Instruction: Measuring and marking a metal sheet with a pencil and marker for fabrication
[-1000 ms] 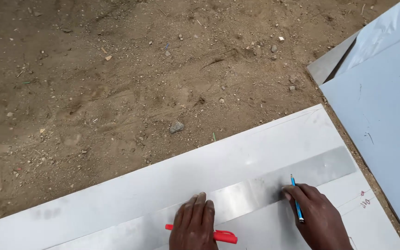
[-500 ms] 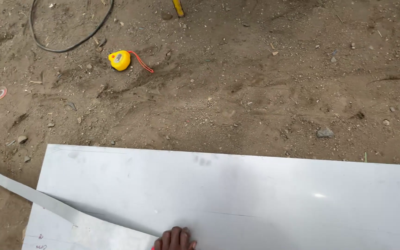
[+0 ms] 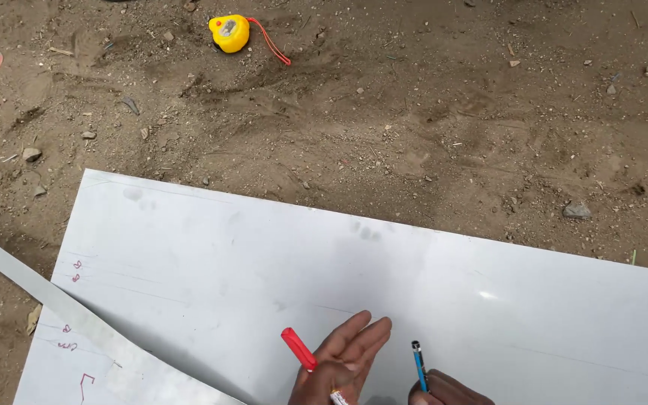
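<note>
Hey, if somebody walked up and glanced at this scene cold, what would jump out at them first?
Probably the large white sheet-metal panel lying flat on the brown dirt ground, filling the lower half of the view. At its bottom edge, the left hand holds a red-capped marker and the right hand grips a blue pen. A bright yellow tape measure lies in the dirt at the top left.
</note>
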